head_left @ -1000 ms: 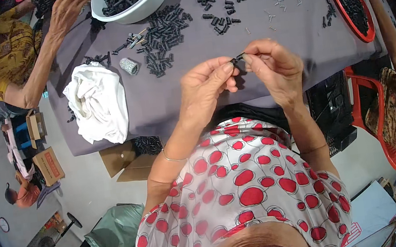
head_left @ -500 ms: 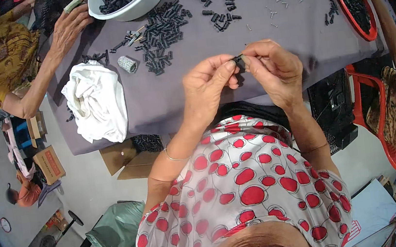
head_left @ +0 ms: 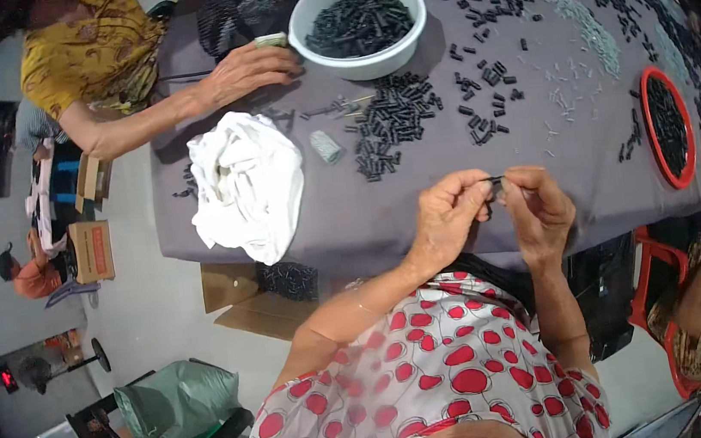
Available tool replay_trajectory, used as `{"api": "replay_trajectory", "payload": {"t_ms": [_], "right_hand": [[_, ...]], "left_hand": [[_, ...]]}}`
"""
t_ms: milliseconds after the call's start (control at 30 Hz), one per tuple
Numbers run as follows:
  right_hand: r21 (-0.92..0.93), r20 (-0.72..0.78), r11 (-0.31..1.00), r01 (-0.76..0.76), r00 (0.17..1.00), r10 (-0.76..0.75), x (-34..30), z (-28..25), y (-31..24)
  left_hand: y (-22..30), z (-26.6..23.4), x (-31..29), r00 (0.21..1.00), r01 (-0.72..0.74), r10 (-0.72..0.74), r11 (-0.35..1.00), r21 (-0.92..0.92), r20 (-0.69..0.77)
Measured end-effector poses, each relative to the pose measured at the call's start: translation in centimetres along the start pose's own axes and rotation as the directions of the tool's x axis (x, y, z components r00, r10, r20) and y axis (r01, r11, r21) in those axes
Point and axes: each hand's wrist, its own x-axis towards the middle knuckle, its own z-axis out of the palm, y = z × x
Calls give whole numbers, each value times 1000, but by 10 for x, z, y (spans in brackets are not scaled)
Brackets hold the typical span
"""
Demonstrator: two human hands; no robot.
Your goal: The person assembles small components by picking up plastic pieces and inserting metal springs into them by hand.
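Over the near edge of the table, my left hand [head_left: 453, 210] and my right hand [head_left: 541, 210] meet fingertip to fingertip. Both pinch one small black plastic piece [head_left: 495, 178] between thumb and forefinger; the fingers cover most of it. Beyond and left of my hands lies a heap of short black tubular pieces [head_left: 394, 125]. More loose black pieces [head_left: 486, 104] are scattered straight ahead. Small silvery pieces [head_left: 566, 99], spring-like in shape, are strewn to their right.
A white bowl [head_left: 363, 67] of black pieces stands at the far left; a co-worker's hand [head_left: 252, 74] rests beside it. A crumpled white cloth [head_left: 214, 196] and a pale speckled cylinder [head_left: 326, 147] lie on the left. A red-rimmed tray [head_left: 689, 159] sits right, near a red chair [head_left: 653, 258].
The whole view has shifted, so the table and my hands appear farther right and lower, and more of the far table shows. Both hands still pinch the black piece.
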Motion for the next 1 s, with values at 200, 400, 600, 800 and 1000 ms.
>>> {"api": "replay_trajectory", "payload": {"t_ms": [200,400,600,800,1000], "right_hand": [[9,43,1000,28,999,-29,1,2,10],[-27,73,1000,15,997,-13,6,6,2],[-144,141,961,235,966,-215,7,10,9],[-326,147,863,385,923,-356,7,17,10],[-454,179,744,490,868,-463,9,13,7]], "left_hand": [[-1,-2,3,1000,11,-11,1000,-10,-19],[0,-5,4,998,47,-48,999,-18,-31],[-5,-15,13,997,67,-59,980,-185,51],[13,-19,20,937,341,-283,872,-351,206],[12,-20,24,875,475,-324,722,-503,360]]}}
